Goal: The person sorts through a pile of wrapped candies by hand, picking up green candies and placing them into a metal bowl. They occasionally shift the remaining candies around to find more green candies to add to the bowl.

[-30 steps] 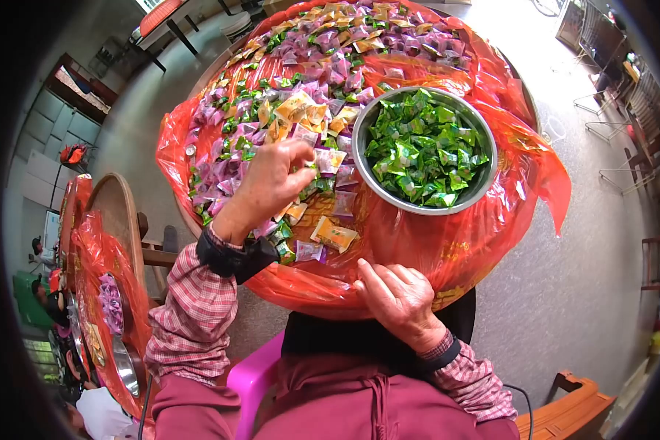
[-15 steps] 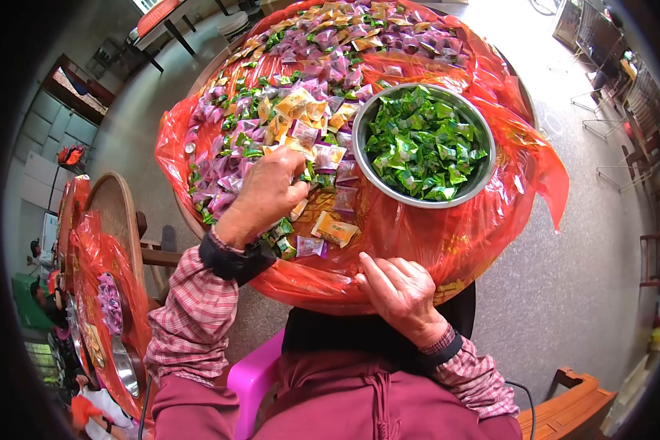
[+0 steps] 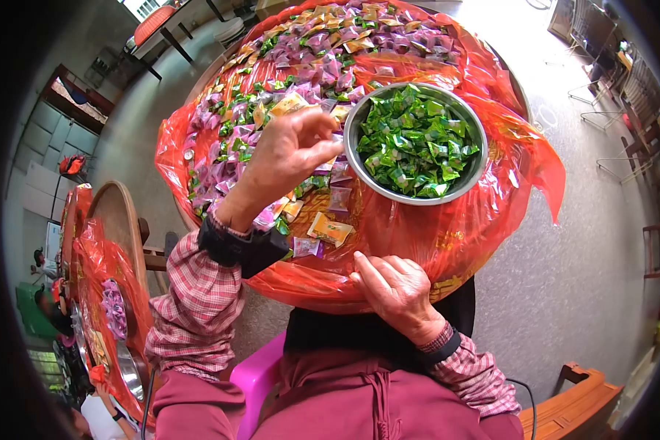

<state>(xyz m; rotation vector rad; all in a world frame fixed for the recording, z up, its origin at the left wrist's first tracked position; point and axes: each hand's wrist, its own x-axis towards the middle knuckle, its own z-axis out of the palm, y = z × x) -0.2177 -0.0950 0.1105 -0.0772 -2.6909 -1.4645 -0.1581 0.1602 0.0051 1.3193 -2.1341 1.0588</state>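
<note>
My left hand [image 3: 284, 158] is raised over the pile of wrapped sweets, just left of the metal bowl [image 3: 350, 147]. Its fingers are curled in, and whatever they may hold is hidden. Green-wrapped sweets [image 3: 416, 143] fill the bowl. Under and around this hand lie mixed purple sweets [image 3: 224, 165], green ones and yellow packets [image 3: 290, 104]. My right hand [image 3: 396, 290] rests at the near table edge on the red plastic sheet [image 3: 411, 235], index finger stretched out and thumb apart. A yellow packet [image 3: 331, 229] and a purple-and-white packet [image 3: 306, 247] lie near it.
More mixed sweets [image 3: 367, 37] cover the far side of the round table. At left stands a second table with red plastic, purple sweets [image 3: 114, 308] and a metal bowl [image 3: 130, 374]; a person's arm [image 3: 110, 407] shows there. A pink stool [image 3: 260, 381] is beneath me.
My left hand has lifted off the sweets and moved slightly up and right, nearer the bowl. My right hand stays at the table edge. The view has shifted a little.
</note>
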